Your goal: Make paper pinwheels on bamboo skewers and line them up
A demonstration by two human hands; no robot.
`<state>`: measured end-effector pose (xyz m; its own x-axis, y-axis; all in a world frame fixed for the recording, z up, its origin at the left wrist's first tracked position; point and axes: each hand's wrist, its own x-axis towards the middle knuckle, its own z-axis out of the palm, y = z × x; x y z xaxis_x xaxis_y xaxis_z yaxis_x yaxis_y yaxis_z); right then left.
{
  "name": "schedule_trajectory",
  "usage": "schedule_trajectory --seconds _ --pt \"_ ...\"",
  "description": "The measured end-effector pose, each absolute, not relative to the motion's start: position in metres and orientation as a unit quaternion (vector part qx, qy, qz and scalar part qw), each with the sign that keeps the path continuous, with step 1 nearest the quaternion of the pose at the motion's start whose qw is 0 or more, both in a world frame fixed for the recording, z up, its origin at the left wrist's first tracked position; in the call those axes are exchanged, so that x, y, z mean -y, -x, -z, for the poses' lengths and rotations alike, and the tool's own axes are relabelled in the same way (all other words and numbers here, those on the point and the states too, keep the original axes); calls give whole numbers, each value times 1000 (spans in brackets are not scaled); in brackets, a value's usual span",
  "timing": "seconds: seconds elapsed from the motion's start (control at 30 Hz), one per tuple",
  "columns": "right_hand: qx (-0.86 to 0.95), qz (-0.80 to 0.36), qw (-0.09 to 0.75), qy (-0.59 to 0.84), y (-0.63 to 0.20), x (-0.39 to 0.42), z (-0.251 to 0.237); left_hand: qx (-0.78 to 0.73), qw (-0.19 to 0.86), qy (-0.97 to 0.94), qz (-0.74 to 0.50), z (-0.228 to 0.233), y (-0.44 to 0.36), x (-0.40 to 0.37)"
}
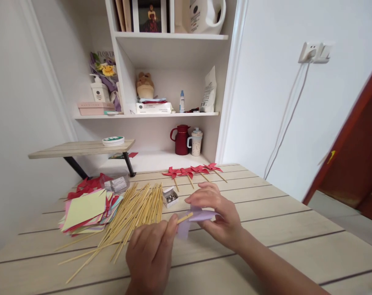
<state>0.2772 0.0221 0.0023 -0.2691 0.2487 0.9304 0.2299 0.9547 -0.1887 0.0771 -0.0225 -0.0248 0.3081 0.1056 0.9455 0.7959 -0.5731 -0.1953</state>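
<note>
Pale wooden planks make up the surface (266,213), set against white built-in shelves (170,114) at the far side, where a red jug (180,140) and a lidded cup (196,142) stand low down; near the middle, just above the planks, both hands are busy with a lilac paper pinwheel (198,215); the left hand (150,256) is pinched shut on a thin bamboo stick (184,218), its tip meeting the paper, while the right hand (218,215) curls over the folded paper and grips it between thumb and fingers; the paper looks light, thin and easily creased, so I judge it best held at the centre where the folds gather, not by the loose vanes; the stick seems stiff but slender and likely to snap if bent, best gripped close to the working end; it is a soft lilac, small, with flaps angled outward; left of the hands lie a loose heap of sticks (133,213) and a stack of coloured paper squares (87,211); a small open box of pins (170,197) sits just beyond; four finished red pinwheels (192,171) lie in a row at the far edge
</note>
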Motion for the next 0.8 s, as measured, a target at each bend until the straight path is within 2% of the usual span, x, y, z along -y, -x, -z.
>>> schedule_trajectory --seconds 0.1,0.17,0.33,0.5,0.63,0.8 --pt "795 -25 585 159 -281 -28 1 327 326 718 521 28 -81 18" --pt "793 -53 581 176 -283 -31 4 362 263 707 547 34 -85 12" --pt "735 -170 610 245 -285 -40 10 446 -46 620 644 49 -96 1" --pt "646 -282 630 325 -280 -48 14 507 -275 507 640 40 -99 3" --pt "600 -366 617 354 -277 -51 18 531 -345 443 635 33 -96 4" --pt "572 -424 591 379 -273 -51 21 534 -361 431 631 37 -94 0"
